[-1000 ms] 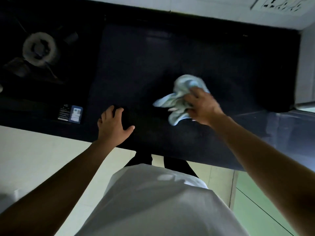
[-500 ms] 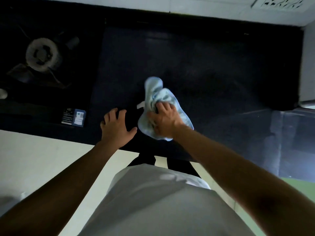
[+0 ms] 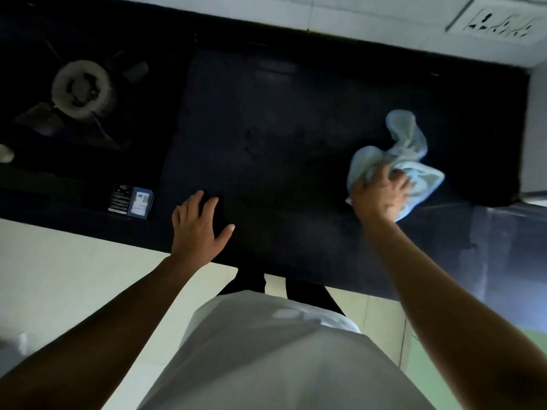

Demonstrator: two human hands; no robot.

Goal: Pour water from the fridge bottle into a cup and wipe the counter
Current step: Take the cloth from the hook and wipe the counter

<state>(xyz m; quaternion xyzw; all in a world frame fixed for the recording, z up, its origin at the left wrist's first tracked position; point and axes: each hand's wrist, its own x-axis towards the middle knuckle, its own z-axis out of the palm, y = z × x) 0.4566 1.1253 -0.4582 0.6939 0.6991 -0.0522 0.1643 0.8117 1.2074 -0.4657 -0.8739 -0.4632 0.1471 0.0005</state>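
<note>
A dark counter (image 3: 281, 137) runs across the view. My right hand (image 3: 380, 192) presses a crumpled light-blue cloth (image 3: 408, 149) onto the counter at its right end. Flat on the counter near the front edge rests my left hand (image 3: 196, 224), fingers spread and holding nothing. No bottle or cup shows in this view.
A gas stove with a pale burner ring (image 3: 81, 88) fills the left of the counter, with a small label (image 3: 131, 201) on its front. A wall socket plate (image 3: 497, 23) is at the upper right. A pale wall or appliance side (image 3: 535, 128) bounds the counter on the right.
My right hand swept the cloth left toward my left hand, then far back to the right end of the counter. My left hand stayed planted.
</note>
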